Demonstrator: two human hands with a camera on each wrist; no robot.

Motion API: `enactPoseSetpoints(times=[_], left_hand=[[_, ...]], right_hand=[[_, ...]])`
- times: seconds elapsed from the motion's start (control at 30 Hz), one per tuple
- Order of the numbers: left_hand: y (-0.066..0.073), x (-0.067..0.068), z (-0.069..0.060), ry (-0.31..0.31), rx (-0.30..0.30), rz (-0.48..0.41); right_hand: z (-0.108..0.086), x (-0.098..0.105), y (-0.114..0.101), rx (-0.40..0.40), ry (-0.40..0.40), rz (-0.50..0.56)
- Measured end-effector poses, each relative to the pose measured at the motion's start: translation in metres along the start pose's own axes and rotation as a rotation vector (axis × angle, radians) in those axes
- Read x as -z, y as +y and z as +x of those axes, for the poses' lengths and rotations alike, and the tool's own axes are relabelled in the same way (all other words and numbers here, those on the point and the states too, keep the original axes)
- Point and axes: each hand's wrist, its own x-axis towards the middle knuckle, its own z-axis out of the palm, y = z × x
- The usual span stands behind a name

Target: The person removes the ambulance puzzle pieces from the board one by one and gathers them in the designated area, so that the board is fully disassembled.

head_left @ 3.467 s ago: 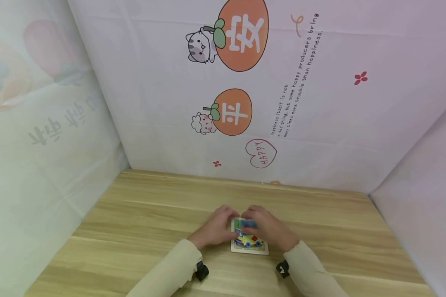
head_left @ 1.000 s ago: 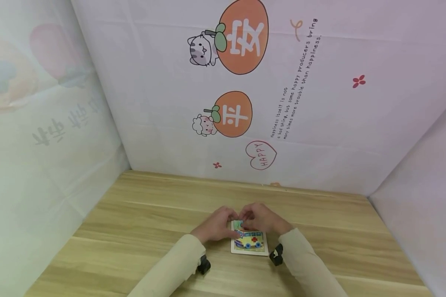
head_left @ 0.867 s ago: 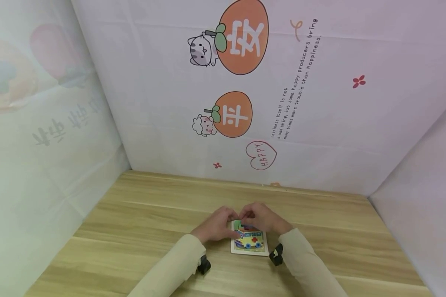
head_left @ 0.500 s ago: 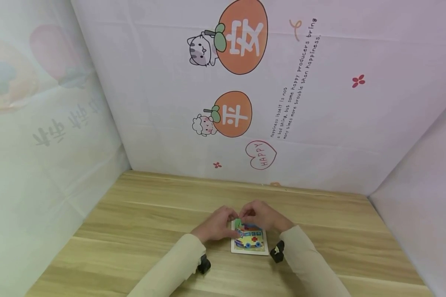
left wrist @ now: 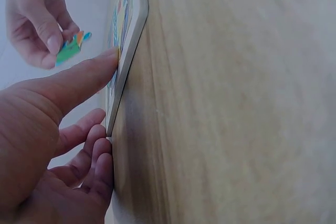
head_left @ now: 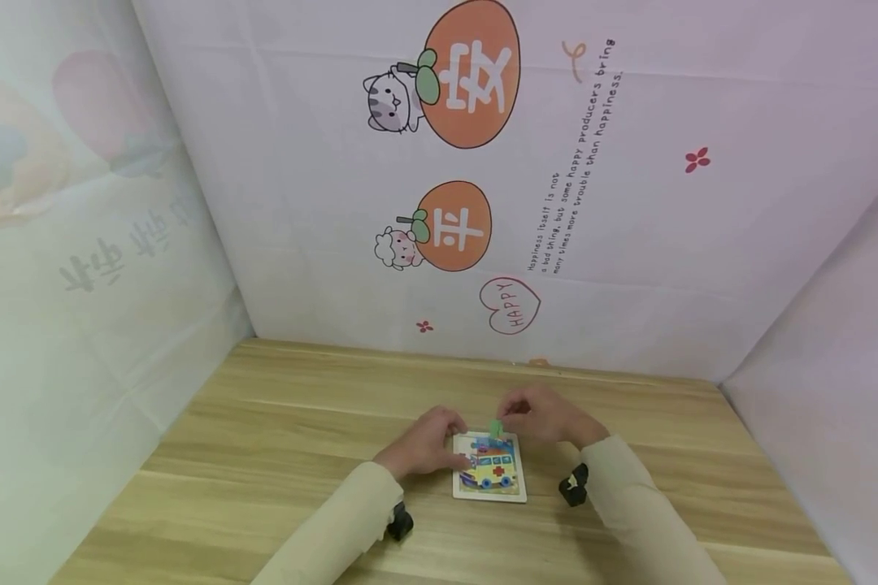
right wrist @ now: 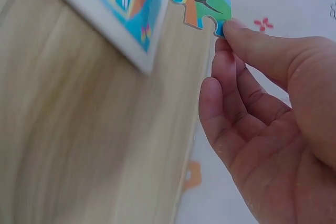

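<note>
A small framed jigsaw puzzle (head_left: 491,497) with a yellow ambulance lies flat on the table. My left hand (head_left: 426,443) holds it at the far left corner, its thumb (left wrist: 89,77) on the left edge and its curled fingers by the far edge. Between thumb and fingertips, my right hand (head_left: 545,413) pinches a green, orange and blue jigsaw piece (right wrist: 207,4), raised above the puzzle's far edge. The puzzle's far left corner shows bare pale backing. The other visible pieces sit inside the frame; the left thumb hides a little of the picture.
The wood-grain table (head_left: 300,414) stretches to both sides and in front of the puzzle. A white printed cloth (head_left: 322,268) rises behind it, with more cloth at left and right. A black wrist camera (head_left: 401,522) sits below each hand.
My right hand has lifted the green corner piece out of the puzzle and moved right with it, uncovering the pale backing. Earlier its fingers worked at that corner. The left hand has stayed put.
</note>
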Motion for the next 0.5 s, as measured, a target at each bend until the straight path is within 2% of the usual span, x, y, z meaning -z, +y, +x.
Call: enactPoseSetpoints(times=[0.23,0.5], left_hand=[[0.000,0.000,-0.002,0.003,-0.001,-0.006],[-0.002,-0.001,-0.001,0.010,-0.010,-0.004]], right_hand=[[-0.018,0.020,0.013,-0.054,0.029,-0.009],[-0.031,0.029,0.033,-0.124,0.089,-0.038]])
